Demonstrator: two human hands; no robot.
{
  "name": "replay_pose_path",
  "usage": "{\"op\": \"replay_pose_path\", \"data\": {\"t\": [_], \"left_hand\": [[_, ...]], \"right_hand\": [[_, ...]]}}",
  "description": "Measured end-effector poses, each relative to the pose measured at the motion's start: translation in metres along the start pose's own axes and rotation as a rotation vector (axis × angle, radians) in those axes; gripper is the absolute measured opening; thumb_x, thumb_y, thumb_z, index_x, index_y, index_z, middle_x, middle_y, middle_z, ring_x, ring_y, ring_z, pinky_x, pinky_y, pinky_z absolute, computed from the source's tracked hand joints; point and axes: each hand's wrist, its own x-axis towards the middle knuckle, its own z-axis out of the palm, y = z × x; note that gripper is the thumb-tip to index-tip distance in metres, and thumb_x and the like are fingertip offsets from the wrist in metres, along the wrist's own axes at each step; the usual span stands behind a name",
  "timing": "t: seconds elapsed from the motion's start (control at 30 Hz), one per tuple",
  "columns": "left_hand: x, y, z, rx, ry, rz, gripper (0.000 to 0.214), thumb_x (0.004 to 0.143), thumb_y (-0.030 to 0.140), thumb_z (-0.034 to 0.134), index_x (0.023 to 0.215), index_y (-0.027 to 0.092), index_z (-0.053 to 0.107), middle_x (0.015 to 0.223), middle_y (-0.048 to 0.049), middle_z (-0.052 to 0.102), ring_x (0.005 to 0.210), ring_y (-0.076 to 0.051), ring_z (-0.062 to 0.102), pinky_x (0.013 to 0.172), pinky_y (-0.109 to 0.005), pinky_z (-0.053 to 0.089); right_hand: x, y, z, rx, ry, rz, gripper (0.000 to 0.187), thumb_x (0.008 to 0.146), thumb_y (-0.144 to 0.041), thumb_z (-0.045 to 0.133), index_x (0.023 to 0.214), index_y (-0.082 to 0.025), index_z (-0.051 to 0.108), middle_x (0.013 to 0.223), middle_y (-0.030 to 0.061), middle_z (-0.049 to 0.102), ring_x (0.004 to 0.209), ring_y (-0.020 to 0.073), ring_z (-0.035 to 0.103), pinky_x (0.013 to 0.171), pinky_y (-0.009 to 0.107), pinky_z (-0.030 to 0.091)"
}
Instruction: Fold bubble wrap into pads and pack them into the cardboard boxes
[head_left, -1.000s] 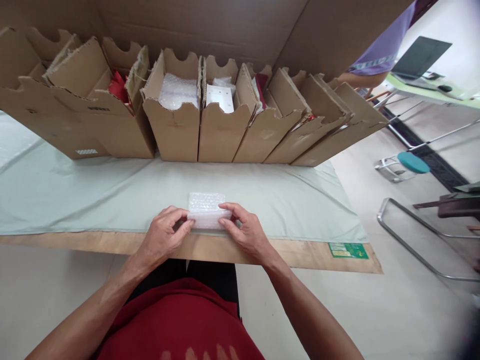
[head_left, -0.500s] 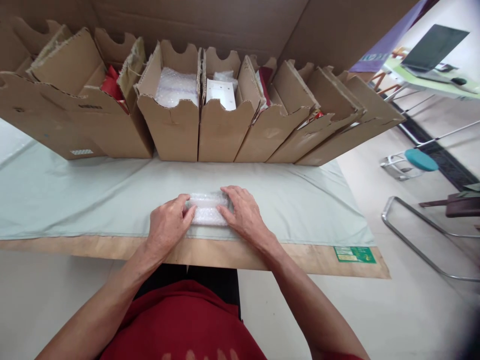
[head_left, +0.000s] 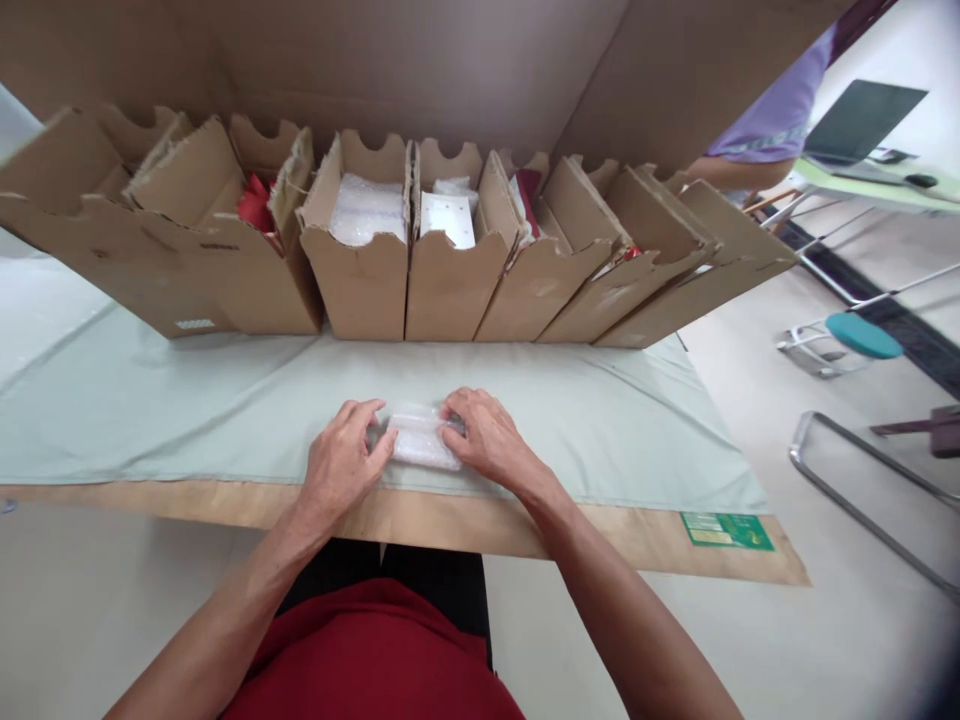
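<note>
A small packet of clear bubble wrap point(head_left: 420, 442) lies on the pale green cloth near the table's front edge. What is inside it, if anything, cannot be made out. My right hand point(head_left: 484, 430) grips its right end, with the thumb on top and the fingers bent around the far side. At the left end is my left hand point(head_left: 346, 452); its thumb and index finger are spread, and the thumb tip is at the packet's edge.
Several cardboard bins point(head_left: 360, 290) stand in a row behind the packet. They hold bubble wrap, a white box point(head_left: 448, 220) and red items point(head_left: 257, 205). A tall cardboard panel rises behind them. At the back right are a person's lilac sleeve point(head_left: 772, 120), a laptop point(head_left: 862, 125) and a teal stool point(head_left: 862, 335).
My left fingers have come away from the packet's left end, while the right hand stays on it. The packet is slightly tilted now. A person has come into view at back right.
</note>
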Motion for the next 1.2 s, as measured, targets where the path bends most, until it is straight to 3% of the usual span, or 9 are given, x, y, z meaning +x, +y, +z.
{"op": "replay_pose_path", "data": {"t": [0.2,0.37,0.47,0.63,0.7,0.77,0.93,1.07,1.2], "left_hand": [[-0.006,-0.001,0.000,-0.207,0.002,-0.093,0.042,0.086,0.037,0.065,0.125,0.021,0.064,0.106,-0.0067,0.071,0.071,-0.016,0.065,0.065,-0.030,0.055],[-0.008,0.005,-0.003,-0.786,-0.098,-0.380,0.091,0.078,0.050,0.075,0.151,0.011,0.037,0.131,-0.0206,0.066,0.114,-0.027,0.069,0.092,-0.039,0.058],[-0.010,0.011,-0.006,-1.038,-0.149,-0.422,0.089,0.082,0.046,0.072,0.154,0.010,0.033,0.123,-0.0183,0.071,0.113,-0.027,0.071,0.096,-0.040,0.057],[-0.014,0.015,-0.016,-0.863,-0.214,-0.328,0.072,0.087,0.032,0.062,0.153,0.014,0.040,0.103,-0.0090,0.074,0.093,-0.021,0.072,0.081,-0.032,0.057],[-0.017,0.018,-0.022,-0.712,-0.262,-0.208,0.069,0.088,0.026,0.058,0.155,0.016,0.040,0.095,-0.0046,0.072,0.085,-0.018,0.069,0.076,-0.029,0.055],[-0.019,0.022,-0.028,-0.565,-0.299,-0.106,0.069,0.088,0.021,0.055,0.156,0.020,0.041,0.089,-0.0007,0.068,0.075,-0.014,0.064,0.070,-0.026,0.051],[-0.017,0.024,-0.045,-0.385,-0.311,0.042,0.067,0.087,0.015,0.055,0.153,0.024,0.045,0.092,0.0014,0.070,0.068,-0.012,0.061,0.063,-0.024,0.050],[0.011,0.004,-0.077,-0.288,0.007,0.275,0.059,0.090,0.025,0.067,0.147,0.023,0.050,0.120,-0.0075,0.071,0.099,-0.019,0.070,0.081,-0.030,0.059],[0.076,-0.025,-0.127,-0.086,0.472,0.310,0.040,0.095,0.024,0.060,0.135,0.019,0.061,0.139,-0.0136,0.063,0.092,-0.017,0.071,0.078,-0.031,0.060]], "right_hand": [[-0.008,-0.003,-0.003,0.308,0.047,0.028,0.006,0.084,-0.017,0.061,0.081,-0.022,0.060,0.076,-0.0009,0.063,0.070,0.0164,0.054,0.067,0.029,0.038],[-0.017,-0.010,0.004,0.807,0.151,0.054,0.017,0.088,-0.036,0.066,0.083,-0.023,0.057,0.075,-0.0013,0.058,0.069,0.0166,0.053,0.065,0.029,0.041],[-0.024,-0.015,0.010,0.889,0.153,0.049,0.018,0.086,-0.037,0.070,0.090,-0.024,0.058,0.084,0.0005,0.062,0.077,0.0186,0.058,0.072,0.032,0.047],[-0.030,-0.015,0.002,0.771,0.072,0.002,0.071,0.078,-0.041,0.081,0.141,-0.027,0.051,0.134,0.0112,0.064,0.125,0.0302,0.057,0.103,0.047,0.045],[-0.029,-0.016,-0.008,0.748,0.024,-0.044,0.079,0.079,-0.043,0.081,0.148,-0.028,0.046,0.140,0.0117,0.062,0.128,0.0301,0.056,0.104,0.046,0.044],[-0.027,-0.022,-0.018,0.667,-0.051,-0.093,0.067,0.082,-0.040,0.078,0.143,-0.028,0.052,0.131,0.0092,0.068,0.118,0.0279,0.061,0.100,0.043,0.045],[-0.020,-0.047,-0.034,0.245,-0.147,-0.114,0.014,0.087,-0.019,0.061,0.098,-0.023,0.069,0.090,0.0012,0.073,0.084,0.0205,0.059,0.085,0.037,0.044],[-0.009,-0.059,-0.054,0.095,-0.097,-0.154,0.011,0.085,-0.015,0.059,0.087,-0.022,0.068,0.079,0.0010,0.068,0.077,0.0190,0.057,0.074,0.032,0.042],[0.009,-0.070,-0.094,0.185,0.072,-0.191,0.011,0.089,-0.024,0.060,0.082,-0.021,0.068,0.072,-0.0009,0.066,0.065,0.0151,0.056,0.059,0.027,0.038]]}}
